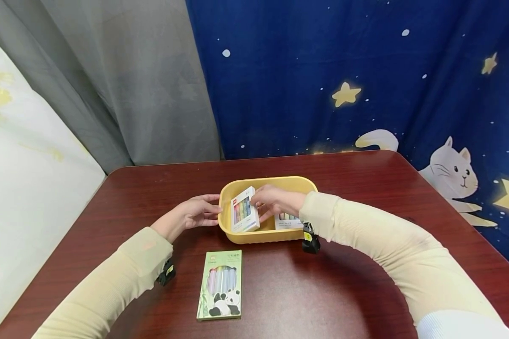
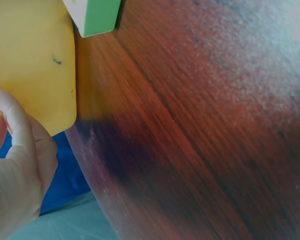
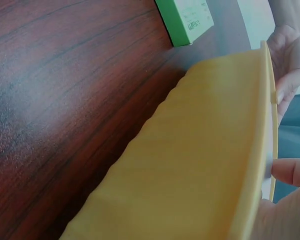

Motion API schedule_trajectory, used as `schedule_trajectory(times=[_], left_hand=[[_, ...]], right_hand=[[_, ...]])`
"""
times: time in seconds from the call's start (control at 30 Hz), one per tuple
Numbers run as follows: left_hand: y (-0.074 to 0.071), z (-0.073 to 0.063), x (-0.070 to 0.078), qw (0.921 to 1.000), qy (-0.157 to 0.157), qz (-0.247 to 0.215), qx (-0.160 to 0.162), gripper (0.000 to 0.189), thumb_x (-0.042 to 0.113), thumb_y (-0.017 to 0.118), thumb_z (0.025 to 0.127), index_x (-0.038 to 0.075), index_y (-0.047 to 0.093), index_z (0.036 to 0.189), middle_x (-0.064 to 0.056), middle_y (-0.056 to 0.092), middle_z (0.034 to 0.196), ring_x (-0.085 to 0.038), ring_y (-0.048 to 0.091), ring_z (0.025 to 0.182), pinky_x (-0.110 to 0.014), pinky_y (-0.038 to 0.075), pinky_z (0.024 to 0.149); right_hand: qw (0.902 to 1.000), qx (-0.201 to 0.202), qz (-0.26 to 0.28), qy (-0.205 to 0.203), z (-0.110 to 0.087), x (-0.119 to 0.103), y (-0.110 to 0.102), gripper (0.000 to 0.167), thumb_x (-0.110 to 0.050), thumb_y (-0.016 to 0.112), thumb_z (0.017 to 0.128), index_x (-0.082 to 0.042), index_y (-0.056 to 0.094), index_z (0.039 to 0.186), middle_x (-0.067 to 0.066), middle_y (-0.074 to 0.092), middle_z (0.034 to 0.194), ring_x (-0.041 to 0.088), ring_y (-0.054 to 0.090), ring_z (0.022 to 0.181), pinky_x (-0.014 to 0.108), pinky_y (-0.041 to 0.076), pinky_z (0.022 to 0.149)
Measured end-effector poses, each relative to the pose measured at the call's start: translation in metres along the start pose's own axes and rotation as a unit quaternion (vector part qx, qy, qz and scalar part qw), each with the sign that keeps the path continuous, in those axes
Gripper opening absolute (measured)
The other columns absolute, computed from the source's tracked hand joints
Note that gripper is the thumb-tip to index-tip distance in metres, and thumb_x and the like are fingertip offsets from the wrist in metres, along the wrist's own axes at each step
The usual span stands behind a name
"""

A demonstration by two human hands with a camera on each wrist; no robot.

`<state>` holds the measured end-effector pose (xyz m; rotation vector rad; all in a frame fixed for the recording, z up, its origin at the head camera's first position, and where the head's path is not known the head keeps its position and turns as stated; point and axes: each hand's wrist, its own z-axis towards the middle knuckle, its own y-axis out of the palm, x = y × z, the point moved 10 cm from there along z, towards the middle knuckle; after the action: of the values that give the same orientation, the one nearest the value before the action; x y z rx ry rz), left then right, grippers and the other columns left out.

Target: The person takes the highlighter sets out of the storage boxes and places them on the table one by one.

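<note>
A yellow plastic basket [image 1: 258,238] stands on the table. At its left end my left hand [image 1: 196,212] holds the rim, with the thumb on the edge, as the left wrist view also shows. My right hand [image 1: 273,198] reaches inside and grips the right edge of a white windowed box of crayons [image 1: 239,225], whose coloured sticks show through the front. This box leans at a tilt in the basket's left part. A second white box [image 1: 287,224] lies in the right part, partly hidden by the right hand and sleeve.
A green panda-printed box of coloured pens [image 1: 209,308] lies flat on the dark red wooden table [image 1: 305,292], in front of the basket. Grey and blue curtains [image 1: 280,84] hang behind the table's far edge. White cloth [image 1: 29,165] is at the left.
</note>
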<state>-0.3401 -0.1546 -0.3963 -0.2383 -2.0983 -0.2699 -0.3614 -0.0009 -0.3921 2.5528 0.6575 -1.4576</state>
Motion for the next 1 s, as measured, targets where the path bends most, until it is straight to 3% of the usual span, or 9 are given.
schedule_trajectory(times=[0.13,0.53,1.0], left_hand=[[0.000,0.000,0.000,1.0000,0.000,0.000,0.000,0.062,-0.001,0.052,0.089,0.008,0.024,0.144,-0.008,0.053,0.092,-0.013,0.057,0.073,-0.025,0.056,0.064],[0.001,0.001,-0.001,1.0000,-0.002,-0.005,0.001,0.062,-0.002,0.051,0.089,0.008,0.024,0.143,-0.008,0.053,0.090,-0.013,0.057,0.072,-0.025,0.055,0.064],[-0.002,0.002,-0.003,0.9999,-0.007,-0.003,0.010,0.062,-0.001,0.053,0.089,0.010,0.025,0.143,-0.009,0.051,0.096,-0.014,0.056,0.073,-0.026,0.056,0.065]], right_hand=[[0.9999,-0.006,-0.008,-0.008,-0.001,-0.002,0.003,0.029,0.001,0.046,0.088,0.002,0.046,0.116,0.012,0.049,0.084,0.022,0.054,0.074,0.030,0.055,0.049],[0.9994,-0.016,0.006,-0.030,-0.009,-0.010,-0.001,0.035,0.001,0.046,0.089,0.002,0.040,0.124,0.017,0.052,0.098,0.026,0.057,0.084,0.028,0.053,0.044],[0.9960,-0.012,0.072,-0.052,-0.022,-0.011,-0.008,0.046,0.001,0.046,0.089,-0.002,0.032,0.132,0.018,0.052,0.101,0.021,0.056,0.075,0.027,0.053,0.044]])
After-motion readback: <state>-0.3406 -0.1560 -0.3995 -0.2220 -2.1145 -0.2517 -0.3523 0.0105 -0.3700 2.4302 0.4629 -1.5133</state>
